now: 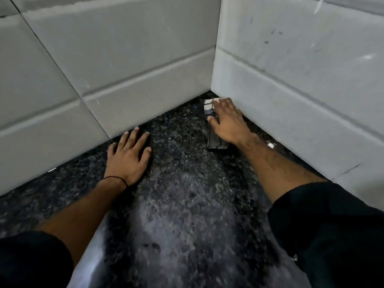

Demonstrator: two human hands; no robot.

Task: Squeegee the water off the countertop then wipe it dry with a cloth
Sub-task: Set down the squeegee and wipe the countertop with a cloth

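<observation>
The countertop (187,194) is dark speckled granite that runs into a tiled corner. A folded cloth (209,110), dark with white stripes at its far end, lies flat on the stone close to the corner. My right hand (226,121) presses down on the cloth with fingers spread, right beside the right wall. My left hand (128,156) rests flat on the bare granite to the left, fingers apart, holding nothing, near the back wall. A thin black band circles the left wrist. No squeegee is in view.
White tiled walls (124,59) close the counter at the back and on the right (301,80), meeting in a corner. A bright glint, perhaps water, shows at the foot of the right wall (271,144). Dark sleeves cover both upper forearms.
</observation>
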